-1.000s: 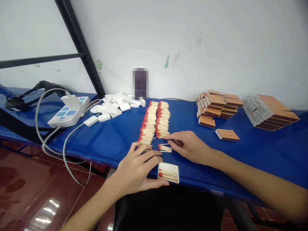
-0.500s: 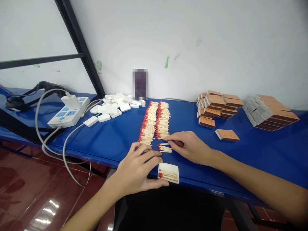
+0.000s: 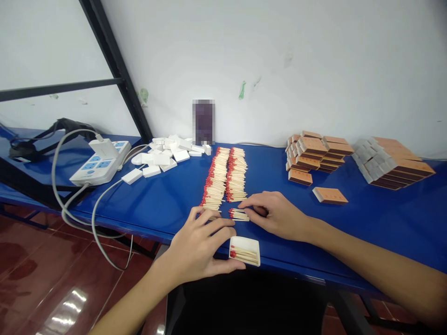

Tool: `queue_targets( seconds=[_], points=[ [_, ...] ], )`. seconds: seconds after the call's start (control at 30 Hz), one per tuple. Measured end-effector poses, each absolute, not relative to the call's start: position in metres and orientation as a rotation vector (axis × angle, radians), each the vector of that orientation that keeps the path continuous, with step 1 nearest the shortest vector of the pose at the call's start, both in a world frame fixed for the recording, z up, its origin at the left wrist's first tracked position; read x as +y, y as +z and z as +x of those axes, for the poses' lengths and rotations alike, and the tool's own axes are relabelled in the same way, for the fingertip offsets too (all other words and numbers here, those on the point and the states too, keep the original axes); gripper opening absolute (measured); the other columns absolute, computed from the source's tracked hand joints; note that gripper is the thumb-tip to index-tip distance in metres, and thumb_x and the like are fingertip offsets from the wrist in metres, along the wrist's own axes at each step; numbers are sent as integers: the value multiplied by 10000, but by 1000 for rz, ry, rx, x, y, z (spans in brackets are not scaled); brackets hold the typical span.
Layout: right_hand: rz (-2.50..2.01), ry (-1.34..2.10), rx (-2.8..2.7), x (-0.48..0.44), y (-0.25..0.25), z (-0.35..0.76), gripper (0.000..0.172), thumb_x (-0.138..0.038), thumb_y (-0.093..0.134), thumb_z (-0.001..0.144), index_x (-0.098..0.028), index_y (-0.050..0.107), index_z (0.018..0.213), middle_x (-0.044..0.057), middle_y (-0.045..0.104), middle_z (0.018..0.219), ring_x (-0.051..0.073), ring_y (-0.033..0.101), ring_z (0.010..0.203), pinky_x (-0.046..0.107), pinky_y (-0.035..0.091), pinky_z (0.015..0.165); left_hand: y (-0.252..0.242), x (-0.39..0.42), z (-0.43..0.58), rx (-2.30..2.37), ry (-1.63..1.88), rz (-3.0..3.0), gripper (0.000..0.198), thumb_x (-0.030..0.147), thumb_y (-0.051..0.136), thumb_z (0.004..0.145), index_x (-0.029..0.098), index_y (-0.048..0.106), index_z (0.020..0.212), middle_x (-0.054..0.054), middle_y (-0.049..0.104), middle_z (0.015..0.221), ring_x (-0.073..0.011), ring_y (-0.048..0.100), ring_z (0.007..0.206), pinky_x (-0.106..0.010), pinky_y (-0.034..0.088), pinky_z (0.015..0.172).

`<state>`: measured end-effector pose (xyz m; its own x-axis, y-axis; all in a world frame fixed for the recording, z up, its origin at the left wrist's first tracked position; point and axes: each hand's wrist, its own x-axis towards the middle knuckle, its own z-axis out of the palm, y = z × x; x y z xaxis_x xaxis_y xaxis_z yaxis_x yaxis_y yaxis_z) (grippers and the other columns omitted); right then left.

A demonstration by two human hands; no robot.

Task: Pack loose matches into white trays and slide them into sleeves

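My left hand [image 3: 204,244] grips a white matchbox tray [image 3: 253,242] at the table's front edge, thumb below and index finger above its left end. Several red-tipped matches lie inside that tray. Just beyond it, on the blue table, is a small group of matches [image 3: 238,216], heads to the left. The thumb and index finger of my right hand [image 3: 270,211] are closed around the right ends of this group. Two long rows of matches, a left row [image 3: 215,179] and a right row [image 3: 237,177], stretch away behind it; my left fingertips are by the left row's near end.
Stacked orange matchboxes [image 3: 319,151] stand at the back right, a larger block [image 3: 394,163] further right. One matchbox [image 3: 330,195] lies alone in front. White small boxes [image 3: 162,159] are heaped at left, near a power strip [image 3: 101,165] with cables. A black frame post [image 3: 115,70] rises there.
My right fingertips have moved slightly down towards me, and the uppermost match of the small group now lies closer to the others. My left hand and the tray have stayed in place.
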<state>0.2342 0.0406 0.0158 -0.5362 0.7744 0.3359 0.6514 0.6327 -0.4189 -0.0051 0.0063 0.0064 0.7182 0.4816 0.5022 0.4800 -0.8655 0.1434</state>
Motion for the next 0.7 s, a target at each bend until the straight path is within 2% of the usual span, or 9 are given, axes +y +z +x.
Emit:
queue_targets(
  seconds=[0.17, 0.5, 0.7],
  points=[
    [-1127, 313, -2381, 41, 15, 235, 189, -261, 561, 885, -193, 714, 973, -62, 502, 553, 91, 444, 495, 250, 378, 622, 6, 6, -5, 814, 883, 2915, 403, 577, 628, 874, 192, 627, 992, -68, 715, 1124, -269, 589, 1045, -426, 349, 908],
    [-1137, 288, -2388, 41, 12, 236, 211, -326, 598, 894, -208, 678, 1050, -71, 494, 574, 96, 460, 513, 260, 369, 646, 4, 5, -6, 926, 915, 2938, 385, 556, 640, 862, 193, 634, 986, -121, 593, 1343, -323, 543, 1161, -467, 380, 935],
    [-1154, 323, -2385, 43, 13, 234, 207, -312, 580, 904, -207, 664, 1061, -79, 480, 565, 92, 436, 495, 251, 356, 622, 5, 5, -6, 924, 917, 2946, 366, 540, 638, 869, 193, 629, 988, -132, 593, 1332, -320, 542, 1158, -470, 378, 931]
  ],
)
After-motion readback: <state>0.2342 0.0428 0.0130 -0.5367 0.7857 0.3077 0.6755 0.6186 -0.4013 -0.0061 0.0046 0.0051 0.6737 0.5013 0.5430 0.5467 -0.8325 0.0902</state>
